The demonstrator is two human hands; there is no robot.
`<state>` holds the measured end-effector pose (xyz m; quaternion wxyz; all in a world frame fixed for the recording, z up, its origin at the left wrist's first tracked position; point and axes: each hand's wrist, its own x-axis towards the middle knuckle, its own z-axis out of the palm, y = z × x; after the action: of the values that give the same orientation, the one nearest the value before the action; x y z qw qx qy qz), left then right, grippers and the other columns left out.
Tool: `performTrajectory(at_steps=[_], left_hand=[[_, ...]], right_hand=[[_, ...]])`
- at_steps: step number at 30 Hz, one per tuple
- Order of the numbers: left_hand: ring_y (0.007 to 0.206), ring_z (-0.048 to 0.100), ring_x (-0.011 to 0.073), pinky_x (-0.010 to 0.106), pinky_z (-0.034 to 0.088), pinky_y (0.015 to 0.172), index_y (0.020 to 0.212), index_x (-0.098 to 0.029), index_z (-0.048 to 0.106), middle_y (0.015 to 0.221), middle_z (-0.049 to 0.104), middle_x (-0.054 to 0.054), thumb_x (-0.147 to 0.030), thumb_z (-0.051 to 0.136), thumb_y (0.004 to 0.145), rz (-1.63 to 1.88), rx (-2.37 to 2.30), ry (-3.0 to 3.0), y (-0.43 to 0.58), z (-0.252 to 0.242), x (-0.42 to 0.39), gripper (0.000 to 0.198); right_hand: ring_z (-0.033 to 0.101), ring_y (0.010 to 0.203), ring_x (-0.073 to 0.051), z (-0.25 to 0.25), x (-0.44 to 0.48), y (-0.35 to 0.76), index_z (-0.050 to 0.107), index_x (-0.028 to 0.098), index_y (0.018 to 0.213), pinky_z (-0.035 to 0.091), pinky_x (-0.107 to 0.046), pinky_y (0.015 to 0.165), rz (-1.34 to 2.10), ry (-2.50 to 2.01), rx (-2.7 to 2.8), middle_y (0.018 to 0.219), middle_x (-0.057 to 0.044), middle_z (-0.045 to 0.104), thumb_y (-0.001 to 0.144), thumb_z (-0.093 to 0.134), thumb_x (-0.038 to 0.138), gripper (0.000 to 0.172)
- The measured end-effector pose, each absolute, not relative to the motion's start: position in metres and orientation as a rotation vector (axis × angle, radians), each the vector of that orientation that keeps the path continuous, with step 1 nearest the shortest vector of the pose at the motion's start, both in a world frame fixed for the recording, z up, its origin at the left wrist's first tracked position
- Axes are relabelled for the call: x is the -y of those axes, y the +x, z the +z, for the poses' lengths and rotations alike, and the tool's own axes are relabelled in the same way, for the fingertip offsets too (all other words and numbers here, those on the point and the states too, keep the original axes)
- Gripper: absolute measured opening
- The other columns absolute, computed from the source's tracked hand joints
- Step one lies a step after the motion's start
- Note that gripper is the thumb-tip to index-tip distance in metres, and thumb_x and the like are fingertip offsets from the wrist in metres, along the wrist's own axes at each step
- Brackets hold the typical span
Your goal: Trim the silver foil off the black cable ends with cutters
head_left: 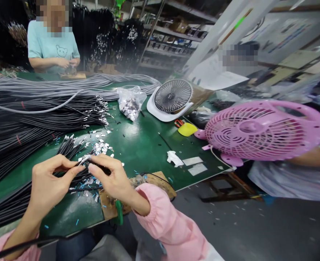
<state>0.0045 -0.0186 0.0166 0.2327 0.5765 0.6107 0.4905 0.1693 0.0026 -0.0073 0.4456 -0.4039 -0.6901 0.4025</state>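
My left hand [49,181] and my right hand [112,177] meet over the near-left part of the bench, fingertips pinched close together. Between them is the stripped end of a black cable, with silvery foil [84,158] showing at the fingertips. The fingers cover most of this end. Just beyond my hands lies a bunch of black cables [70,145] with stripped tips, beside a pile of foil scraps [101,148]. Blue and white offcuts are scattered around and under my hands.
Bundles of black cables [40,119] and grey cables [94,82] cover the left. A plastic bag [132,103], white fan [173,96], yellow object [187,129] and pink fan [254,130] stand beyond. A wooden board [160,181] lies at the front edge. Two people sit nearby.
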Motion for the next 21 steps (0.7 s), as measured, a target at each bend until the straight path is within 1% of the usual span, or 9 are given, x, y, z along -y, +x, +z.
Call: performTrajectory(at_steps=[3,8,12,16,18,21], left_hand=[[0.049,0.058,0.0132,0.026,0.048,0.050,0.051,-0.026,0.067,0.053,0.066,-0.005,-0.038,0.075,0.063,1.347,-1.684,1.581,0.006,0.017,0.019,0.019],[0.048,0.057,0.0120,0.024,0.047,0.049,0.053,-0.025,0.067,0.053,0.066,-0.005,-0.038,0.076,0.062,1.336,-1.679,1.549,0.008,0.017,0.018,0.018],[0.049,0.057,0.0113,0.022,0.048,0.050,0.054,-0.024,0.066,0.053,0.065,-0.005,-0.037,0.075,0.063,1.365,-1.684,1.500,0.012,0.013,0.019,0.018],[0.051,0.057,0.0103,0.021,0.049,0.052,0.054,-0.023,0.066,0.054,0.065,-0.004,-0.037,0.073,0.064,1.392,-1.690,1.446,0.016,0.010,0.020,0.019],[0.047,0.057,0.0101,0.020,0.048,0.047,0.055,-0.022,0.067,0.052,0.065,-0.004,-0.037,0.073,0.064,1.344,-1.662,1.424,0.015,0.012,0.019,0.018],[0.037,0.052,0.0098,0.019,0.042,0.038,0.057,-0.021,0.070,0.043,0.059,-0.003,-0.040,0.070,0.067,1.232,-1.593,1.408,0.009,0.017,0.017,0.022]], right_hand=[[0.057,0.067,-0.012,-0.009,-0.002,0.169,0.079,0.018,0.093,0.047,-0.023,0.061,0.985,-0.991,1.741,0.073,-0.002,0.065,0.091,0.062,0.023,0.017],[0.057,0.067,-0.013,-0.010,-0.002,0.168,0.080,0.017,0.099,0.046,-0.024,0.061,0.986,-1.000,1.693,0.073,-0.003,0.065,0.091,0.062,0.023,0.020],[0.059,0.071,-0.014,-0.011,-0.003,0.168,0.080,0.015,0.104,0.048,-0.025,0.064,1.083,-1.003,1.655,0.076,-0.004,0.067,0.089,0.063,0.026,0.025],[0.060,0.074,-0.015,-0.013,-0.005,0.169,0.080,0.019,0.105,0.049,-0.025,0.066,1.186,-1.001,1.624,0.079,-0.004,0.069,0.089,0.063,0.028,0.024],[0.060,0.073,-0.014,-0.013,-0.005,0.169,0.080,0.020,0.103,0.049,-0.024,0.064,1.152,-1.014,1.627,0.079,-0.003,0.070,0.089,0.064,0.027,0.023],[0.060,0.070,-0.013,-0.010,-0.003,0.168,0.081,0.019,0.099,0.047,-0.024,0.063,1.008,-1.044,1.653,0.078,-0.004,0.070,0.089,0.065,0.024,0.020]])
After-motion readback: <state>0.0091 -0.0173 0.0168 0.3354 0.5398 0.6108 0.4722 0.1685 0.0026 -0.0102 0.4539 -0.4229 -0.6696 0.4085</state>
